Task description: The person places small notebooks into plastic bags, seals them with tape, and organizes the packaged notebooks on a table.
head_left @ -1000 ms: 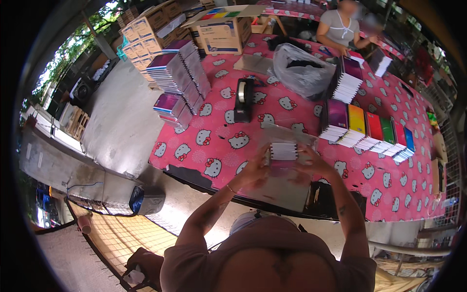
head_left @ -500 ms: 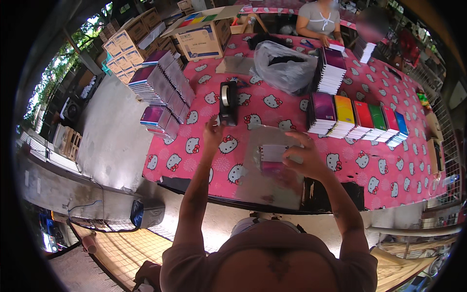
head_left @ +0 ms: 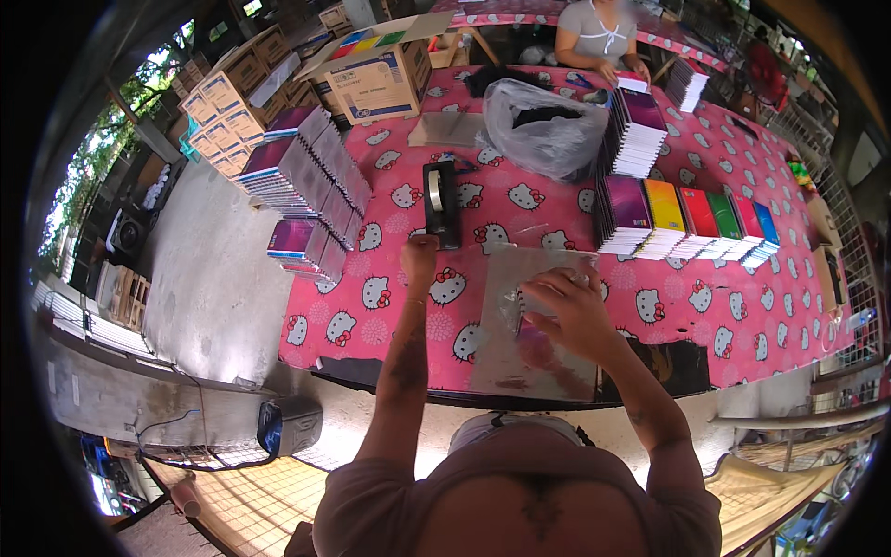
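My left hand (head_left: 419,257) is closed beside the near end of a black tape dispenser (head_left: 445,227) that carries a roll of tape; whatever its fingers pinch is hidden. In front of me, a clear plastic-covered board or sheet (head_left: 489,367) lies at the table's near edge. On it my right hand (head_left: 571,304) rests with fingers stretched out, over a small spiral notebook (head_left: 522,311) in clear plastic. The hand covers most of this notebook.
Wrapped notebooks (head_left: 302,176) are stacked at the left edge. Coloured notebooks (head_left: 661,213) stand in rows at the right, near a taller pile (head_left: 636,135). A plastic bag (head_left: 543,130) and an open carton (head_left: 376,84) lie farther back. Another person (head_left: 599,42) sits across the table.
My left hand has drawn its fingers closed near the dispenser's end. My right hand has come down from above the notebook and now lies over it.
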Demonstrator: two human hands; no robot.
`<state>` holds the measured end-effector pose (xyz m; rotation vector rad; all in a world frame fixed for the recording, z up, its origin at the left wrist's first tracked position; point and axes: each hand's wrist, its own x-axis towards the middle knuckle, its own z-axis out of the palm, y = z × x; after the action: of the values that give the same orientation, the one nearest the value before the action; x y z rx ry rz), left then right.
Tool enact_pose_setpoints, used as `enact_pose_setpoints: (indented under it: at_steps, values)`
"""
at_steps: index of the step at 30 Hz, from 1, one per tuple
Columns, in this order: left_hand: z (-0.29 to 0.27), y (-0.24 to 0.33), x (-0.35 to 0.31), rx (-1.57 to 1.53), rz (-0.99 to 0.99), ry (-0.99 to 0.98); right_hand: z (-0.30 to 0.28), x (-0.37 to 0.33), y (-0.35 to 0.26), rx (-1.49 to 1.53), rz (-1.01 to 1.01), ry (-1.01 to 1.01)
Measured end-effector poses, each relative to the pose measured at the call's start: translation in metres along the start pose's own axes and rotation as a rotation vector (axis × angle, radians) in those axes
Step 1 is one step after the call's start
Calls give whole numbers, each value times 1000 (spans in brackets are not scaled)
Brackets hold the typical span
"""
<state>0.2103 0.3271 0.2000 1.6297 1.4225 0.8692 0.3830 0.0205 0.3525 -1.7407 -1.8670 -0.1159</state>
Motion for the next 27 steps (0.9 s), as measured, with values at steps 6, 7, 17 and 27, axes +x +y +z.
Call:
enact_pose_setpoints:
  at_steps: [6,7,17,27]
  values:
    - [-31,61,-46,-85,366,-508,2,-1,-6,-116,123,-32]
    - [-30,61,-58,-426,428,-704,4,-1,-7,-123,135,-32]
    - [-4,121,-90,-193,954,-935,1,6,-10,-189,171,-84]
    - [21,148,-117,78,1193,-748,30,-64,63,262,52,-45]
